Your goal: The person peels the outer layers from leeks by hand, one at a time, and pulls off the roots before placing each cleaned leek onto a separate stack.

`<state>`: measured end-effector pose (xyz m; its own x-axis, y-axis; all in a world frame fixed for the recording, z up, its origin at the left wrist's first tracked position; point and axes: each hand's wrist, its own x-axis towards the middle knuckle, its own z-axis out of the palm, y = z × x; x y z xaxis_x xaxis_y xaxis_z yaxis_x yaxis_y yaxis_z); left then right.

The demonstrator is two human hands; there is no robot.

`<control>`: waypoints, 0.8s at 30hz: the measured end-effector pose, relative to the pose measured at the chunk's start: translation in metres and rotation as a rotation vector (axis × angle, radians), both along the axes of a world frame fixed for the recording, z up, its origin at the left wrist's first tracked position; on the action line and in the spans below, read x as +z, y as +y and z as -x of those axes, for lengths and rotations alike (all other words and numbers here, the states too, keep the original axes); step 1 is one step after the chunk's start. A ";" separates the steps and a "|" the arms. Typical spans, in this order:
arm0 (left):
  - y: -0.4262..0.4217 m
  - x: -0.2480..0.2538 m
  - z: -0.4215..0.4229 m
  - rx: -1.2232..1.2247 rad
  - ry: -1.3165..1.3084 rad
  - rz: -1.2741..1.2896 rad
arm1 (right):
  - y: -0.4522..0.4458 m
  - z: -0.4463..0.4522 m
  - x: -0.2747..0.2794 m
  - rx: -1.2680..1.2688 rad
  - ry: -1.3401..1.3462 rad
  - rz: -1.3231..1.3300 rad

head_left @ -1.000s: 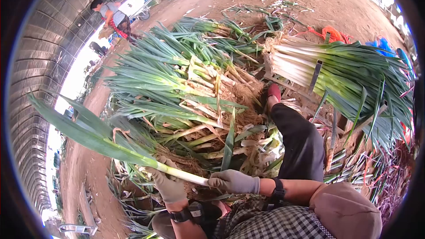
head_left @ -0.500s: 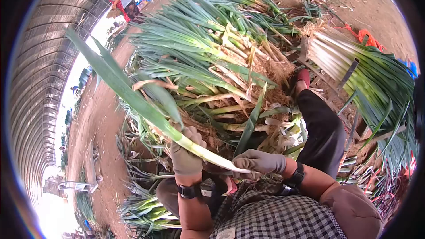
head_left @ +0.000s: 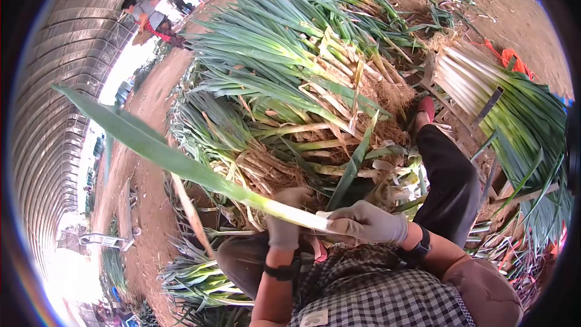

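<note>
Leek (head_left: 212, 175) clamped in R hand (head_left: 369, 223), L hand (head_left: 285, 221) (grip unclear) now closer in.

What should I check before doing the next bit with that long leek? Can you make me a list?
1. Right hand in a grey glove holds the long green-and-white leek near its white end: ok.
2. Left hand in a grey glove grips it too: cannot tell, it's blurred.
3. No loose bits underneath: not ok, a dry tan strip hangs there.
4. Leaves off the ground: ok, they're raised.
5. White-stemmed leeks lined up, roots together: ok.
</note>
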<state>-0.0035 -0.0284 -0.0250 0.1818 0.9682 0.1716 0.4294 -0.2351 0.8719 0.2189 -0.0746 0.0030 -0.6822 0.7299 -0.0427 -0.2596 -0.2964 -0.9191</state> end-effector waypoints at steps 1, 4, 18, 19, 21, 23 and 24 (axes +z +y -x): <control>-0.008 0.030 -0.004 0.263 -0.335 0.057 | 0.001 0.004 -0.008 -0.236 -0.216 -0.395; -0.009 0.085 -0.018 0.394 -0.607 -0.032 | 0.001 0.018 -0.019 -0.538 -0.536 -0.909; -0.001 0.061 0.001 0.020 -0.998 0.197 | 0.007 0.012 -0.031 -0.066 -0.032 0.032; 0.001 0.067 -0.005 0.014 -1.045 0.220 | 0.008 0.011 -0.029 -0.113 -0.118 -0.057; 0.000 0.069 -0.022 0.278 -1.108 0.193 | 0.005 0.015 -0.033 -0.184 -0.075 -0.088; 0.003 0.066 -0.018 0.135 -1.139 0.204 | 0.001 0.020 -0.040 -0.391 -0.089 -0.267; 0.001 0.070 -0.034 0.272 -1.107 0.171 | 0.000 0.023 -0.041 -0.502 -0.154 -0.298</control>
